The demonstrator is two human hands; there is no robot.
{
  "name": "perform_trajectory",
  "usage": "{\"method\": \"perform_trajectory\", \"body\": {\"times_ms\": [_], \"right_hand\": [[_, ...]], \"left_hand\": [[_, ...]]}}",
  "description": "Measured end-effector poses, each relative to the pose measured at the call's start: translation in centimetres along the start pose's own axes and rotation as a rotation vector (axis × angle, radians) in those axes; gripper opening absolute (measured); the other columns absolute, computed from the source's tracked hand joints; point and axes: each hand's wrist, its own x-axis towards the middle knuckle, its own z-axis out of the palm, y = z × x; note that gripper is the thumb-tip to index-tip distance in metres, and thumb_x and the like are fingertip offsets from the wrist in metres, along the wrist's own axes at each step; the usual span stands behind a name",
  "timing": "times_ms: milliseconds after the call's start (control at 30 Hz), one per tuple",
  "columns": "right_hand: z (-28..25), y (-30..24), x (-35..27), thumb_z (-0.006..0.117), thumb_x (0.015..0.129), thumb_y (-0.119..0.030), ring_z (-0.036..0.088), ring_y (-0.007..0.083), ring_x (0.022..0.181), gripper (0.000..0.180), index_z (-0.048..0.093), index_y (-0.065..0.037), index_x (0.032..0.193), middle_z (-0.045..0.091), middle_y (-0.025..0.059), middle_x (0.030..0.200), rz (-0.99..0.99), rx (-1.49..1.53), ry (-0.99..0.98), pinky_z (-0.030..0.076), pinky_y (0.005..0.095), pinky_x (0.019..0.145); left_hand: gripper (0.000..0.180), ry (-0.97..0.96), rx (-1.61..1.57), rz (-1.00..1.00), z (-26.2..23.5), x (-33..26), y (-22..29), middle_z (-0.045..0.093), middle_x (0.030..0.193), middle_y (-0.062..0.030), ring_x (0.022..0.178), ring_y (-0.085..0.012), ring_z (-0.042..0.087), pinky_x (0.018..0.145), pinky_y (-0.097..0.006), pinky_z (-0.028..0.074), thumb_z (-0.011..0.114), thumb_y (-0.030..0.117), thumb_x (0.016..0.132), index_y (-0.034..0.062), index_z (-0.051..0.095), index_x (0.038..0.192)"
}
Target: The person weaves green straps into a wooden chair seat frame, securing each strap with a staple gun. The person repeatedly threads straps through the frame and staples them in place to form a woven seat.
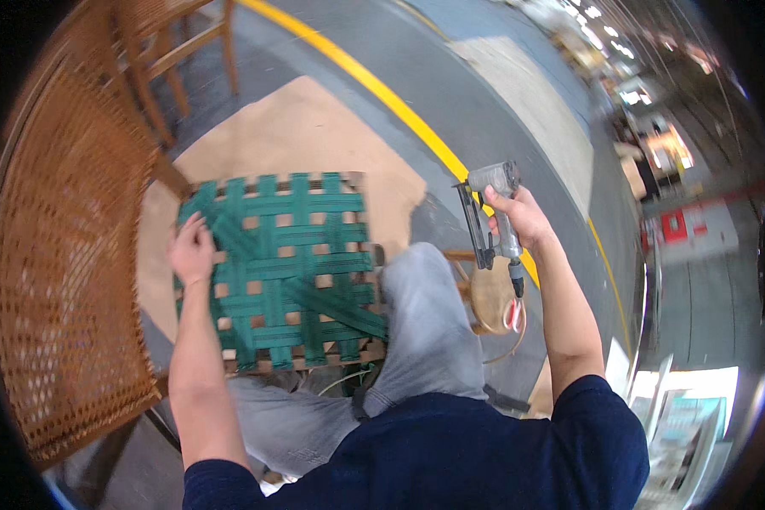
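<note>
A chair seat of woven green webbing (268, 270) lies in front of me, with small square gaps between the bands. Over its far left part runs a loose green webbing strap (234, 235) on a slant. My left hand (193, 248) is at that strap's upper end, its fingers bent and pinched against it; blur softens the fingertips. My right hand (523, 217) grips a grey and black pneumatic staple gun (491, 212), raised to the right of the seat and away from it. Another slanting strap (340, 308) crosses the near right part of the webbing.
A woven cane chair back (76, 263) rises at the left. Flat cardboard (289, 127) covers the floor beyond the seat. Behind the staple gun is a round wooden stool (493, 297), where an air hose (521, 331) hangs. A yellow floor line (374, 81) runs past.
</note>
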Motion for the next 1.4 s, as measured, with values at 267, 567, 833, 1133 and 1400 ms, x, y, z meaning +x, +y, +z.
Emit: {"method": "perform_trajectory", "body": {"times_ms": [267,567,833,1133,1400], "right_hand": [[-7.2,20.8,-0.6,0.075,0.093,-0.044,0.063,0.0196,0.066,0.049,0.059,-0.005,0.120,0.065,0.0082,0.087,0.392,0.446,0.249,0.057,0.0347,0.057],[-11.4,32.3,1.8,0.068,0.095,-0.052,0.064,0.0180,0.070,0.046,0.065,-0.009,0.111,0.066,0.0050,0.086,0.495,0.729,-0.055,0.057,0.0345,0.061],[-13.5,30.1,0.9,0.072,0.094,-0.027,0.073,0.0295,0.084,0.032,0.069,0.004,0.104,0.076,0.0150,0.099,0.086,-0.943,0.005,0.056,0.0418,0.076],[9.8,23.8,-0.1,0.072,0.094,-0.038,0.071,0.0245,0.101,0.050,0.066,0.002,0.124,0.075,0.0136,0.109,-0.393,-0.251,-0.525,0.056,0.0354,0.089],[20.3,25.0,-4.6,0.075,0.090,-0.049,0.067,0.0251,0.107,0.055,0.074,0.000,0.116,0.073,0.0178,0.114,-0.130,-0.370,-0.866,0.051,0.0394,0.092]], "left_hand": [[0.028,0.021,-0.621,-0.541,-2.1,-8.3,5.8,0.072,0.113,-0.0093,0.106,-0.0196,0.066,0.094,-0.035,0.051,0.059,0.026,0.103,0.0013,0.071,0.112],[0.049,-0.242,-1.061,-1.992,-1.7,-27.5,19.1,0.056,0.131,-0.0205,0.135,-0.0491,0.046,0.113,-0.071,0.032,0.074,0.032,0.094,0.0041,0.055,0.129],[0.057,-0.220,-1.486,-1.608,2.6,-30.0,19.9,0.051,0.145,-0.0181,0.135,-0.0407,0.048,0.111,-0.070,0.037,0.071,0.024,0.097,0.0065,0.045,0.145],[0.050,-0.200,-1.400,-1.453,2.7,-30.8,14.8,0.051,0.146,-0.0193,0.132,-0.0430,0.052,0.101,-0.077,0.041,0.067,0.027,0.100,0.0073,0.048,0.142],[0.053,0.014,-1.187,-1.349,1.5,-31.9,18.4,0.049,0.142,-0.0223,0.127,-0.0494,0.053,0.098,-0.064,0.051,0.063,0.030,0.103,0.0010,0.044,0.143]]}}
